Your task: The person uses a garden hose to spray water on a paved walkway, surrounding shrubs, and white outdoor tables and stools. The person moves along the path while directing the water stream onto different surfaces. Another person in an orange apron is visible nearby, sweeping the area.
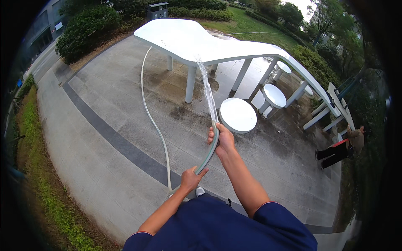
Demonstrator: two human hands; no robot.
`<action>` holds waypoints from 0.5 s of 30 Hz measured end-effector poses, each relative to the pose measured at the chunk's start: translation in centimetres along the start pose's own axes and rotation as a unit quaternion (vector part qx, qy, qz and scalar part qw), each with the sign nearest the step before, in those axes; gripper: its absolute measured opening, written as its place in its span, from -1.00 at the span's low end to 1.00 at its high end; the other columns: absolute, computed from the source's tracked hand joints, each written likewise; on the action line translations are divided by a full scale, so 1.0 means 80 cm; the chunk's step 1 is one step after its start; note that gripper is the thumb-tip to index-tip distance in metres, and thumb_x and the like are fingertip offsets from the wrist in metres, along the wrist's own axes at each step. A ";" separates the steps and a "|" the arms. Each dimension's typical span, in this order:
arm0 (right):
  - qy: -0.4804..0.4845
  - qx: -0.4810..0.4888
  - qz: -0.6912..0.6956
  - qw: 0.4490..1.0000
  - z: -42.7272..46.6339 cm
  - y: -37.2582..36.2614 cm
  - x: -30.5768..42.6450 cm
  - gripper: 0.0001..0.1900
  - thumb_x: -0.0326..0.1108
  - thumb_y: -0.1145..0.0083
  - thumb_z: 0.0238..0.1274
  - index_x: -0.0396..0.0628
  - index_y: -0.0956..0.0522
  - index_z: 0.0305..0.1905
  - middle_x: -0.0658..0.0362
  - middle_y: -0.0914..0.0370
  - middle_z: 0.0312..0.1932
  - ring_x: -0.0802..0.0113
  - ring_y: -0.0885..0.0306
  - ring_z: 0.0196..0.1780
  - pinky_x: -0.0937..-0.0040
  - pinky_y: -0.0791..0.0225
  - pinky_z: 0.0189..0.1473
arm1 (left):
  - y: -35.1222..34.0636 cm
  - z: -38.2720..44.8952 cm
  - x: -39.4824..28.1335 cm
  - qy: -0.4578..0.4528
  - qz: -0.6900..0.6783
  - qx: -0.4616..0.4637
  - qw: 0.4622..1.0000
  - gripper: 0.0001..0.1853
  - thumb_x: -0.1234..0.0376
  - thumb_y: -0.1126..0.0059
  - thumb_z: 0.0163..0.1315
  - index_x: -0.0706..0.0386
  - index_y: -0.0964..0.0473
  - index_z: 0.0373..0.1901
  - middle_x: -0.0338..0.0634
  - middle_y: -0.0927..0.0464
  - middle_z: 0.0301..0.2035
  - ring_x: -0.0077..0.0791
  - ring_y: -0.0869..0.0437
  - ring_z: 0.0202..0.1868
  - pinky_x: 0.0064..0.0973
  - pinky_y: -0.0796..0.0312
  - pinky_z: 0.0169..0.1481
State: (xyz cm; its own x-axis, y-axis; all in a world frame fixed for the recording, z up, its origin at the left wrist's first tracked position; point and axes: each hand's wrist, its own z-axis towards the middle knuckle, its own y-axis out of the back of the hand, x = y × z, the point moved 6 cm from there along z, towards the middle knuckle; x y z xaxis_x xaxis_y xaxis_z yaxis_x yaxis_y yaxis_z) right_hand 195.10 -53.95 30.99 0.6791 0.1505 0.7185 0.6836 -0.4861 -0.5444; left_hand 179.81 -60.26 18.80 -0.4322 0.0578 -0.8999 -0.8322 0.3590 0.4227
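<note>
A clear reinforced garden hose [209, 153] runs through both of my hands. My right hand [223, 139] is closed around it just behind its open end, and my left hand [191, 179] grips it lower down, near my body. Water [207, 88] streams from the hose end up to the near edge of a white curved outdoor table [185, 37]. Beside the stream, to its right, stands a round white stool [238, 114]. The rest of the hose trails from near my feet over the paving to behind the table's left part.
More white stools [274, 95] stand under the table's right side on wet paving. A person in dark trousers [337, 149] is at the far right by another bench-like structure. Hedges [91, 31] and a dark litter bin [157, 12] lie beyond. A planted strip [47, 182] borders the left.
</note>
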 end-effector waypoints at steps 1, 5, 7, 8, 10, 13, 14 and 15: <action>0.006 -0.007 -0.006 1.000 -0.007 -0.001 -0.001 -0.72 -0.19 0.15 0.47 -0.16 -0.43 -0.29 0.23 -0.38 -0.63 0.49 -0.32 -0.58 0.50 -0.29 -0.53 | -0.002 -0.004 -0.003 -0.004 -0.013 0.004 1.000 -0.42 -0.13 -0.27 0.15 0.27 -0.51 -0.54 0.01 -0.47 -0.69 -0.15 -0.48 -0.63 -0.24 -0.33 -0.45; 0.010 0.004 -0.024 1.000 -0.028 0.001 0.002 -0.72 -0.22 0.14 0.46 -0.17 -0.44 -0.31 0.24 -0.41 -0.62 0.50 -0.36 -0.59 0.51 -0.31 -0.53 | -0.014 -0.017 0.001 -0.029 -0.040 -0.003 0.999 -0.46 -0.05 -0.28 0.20 0.29 -0.47 -0.59 -0.04 -0.39 -0.74 -0.30 -0.36 -0.66 -0.28 -0.28 -0.49; 0.008 0.010 -0.029 1.000 -0.027 0.004 -0.001 -0.73 -0.23 0.13 0.45 -0.17 -0.44 -0.31 0.24 -0.42 -0.63 0.50 -0.37 -0.59 0.51 -0.32 -0.55 | -0.019 -0.019 0.000 -0.025 -0.032 -0.008 0.999 -0.45 -0.03 -0.29 0.20 0.29 -0.45 -0.61 -0.07 -0.35 -0.75 -0.36 -0.31 -0.67 -0.30 -0.26 -0.51; 0.013 0.018 -0.035 0.999 -0.028 0.005 -0.003 -0.74 -0.24 0.12 0.45 -0.18 -0.44 -0.30 0.24 -0.41 -0.62 0.51 -0.37 -0.59 0.51 -0.31 -0.56 | -0.022 -0.022 -0.001 -0.020 -0.042 -0.015 0.999 -0.47 0.03 -0.31 0.21 0.31 -0.42 -0.64 -0.11 -0.32 -0.77 -0.46 -0.26 -0.66 -0.32 -0.23 -0.53; 0.008 0.039 -0.023 0.999 -0.029 0.002 -0.007 -0.78 -0.27 0.10 0.44 -0.19 -0.43 -0.25 0.23 -0.41 -0.55 0.55 -0.37 -0.57 0.54 -0.29 -0.59 | -0.027 -0.026 0.000 -0.023 -0.041 -0.037 0.998 -0.48 0.06 -0.31 0.22 0.31 -0.41 -0.66 -0.14 -0.31 -0.77 -0.51 -0.25 -0.65 -0.33 -0.22 -0.53; -0.003 0.054 -0.034 0.998 -0.029 0.015 -0.007 -0.79 -0.28 0.08 0.44 -0.20 -0.42 -0.25 0.22 -0.41 -0.52 0.59 -0.35 -0.58 0.58 -0.29 -0.62 | -0.045 -0.033 -0.003 -0.002 -0.039 -0.047 0.998 -0.50 0.11 -0.30 0.23 0.32 -0.41 -0.67 -0.17 -0.30 -0.77 -0.57 -0.25 -0.63 -0.34 -0.22 -0.53; 0.000 0.049 -0.031 0.998 -0.032 0.025 -0.003 -0.78 -0.27 0.08 0.44 -0.20 -0.42 -0.26 0.22 -0.41 -0.54 0.59 -0.35 -0.59 0.58 -0.28 -0.62 | -0.053 -0.035 -0.002 -0.003 -0.031 -0.051 0.998 -0.50 0.12 -0.30 0.23 0.32 -0.41 -0.67 -0.17 -0.30 -0.77 -0.57 -0.25 -0.63 -0.34 -0.22 -0.53; -0.002 0.046 -0.029 0.999 -0.035 0.033 -0.006 -0.77 -0.26 0.08 0.44 -0.21 -0.42 -0.28 0.22 -0.41 -0.56 0.58 -0.34 -0.60 0.58 -0.27 -0.63 | -0.057 -0.039 0.003 0.001 -0.022 -0.059 0.998 -0.51 0.13 -0.30 0.23 0.32 -0.41 -0.67 -0.16 -0.30 -0.77 -0.56 -0.25 -0.63 -0.34 -0.22 -0.53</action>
State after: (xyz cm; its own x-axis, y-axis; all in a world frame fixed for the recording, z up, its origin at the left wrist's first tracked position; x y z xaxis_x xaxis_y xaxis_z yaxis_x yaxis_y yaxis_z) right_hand 195.84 -57.66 30.45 0.6391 0.1792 0.7479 0.7428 -0.3958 -0.5400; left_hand 182.42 -64.81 17.00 -0.3949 0.0416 -0.9178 -0.8855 0.2488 0.3923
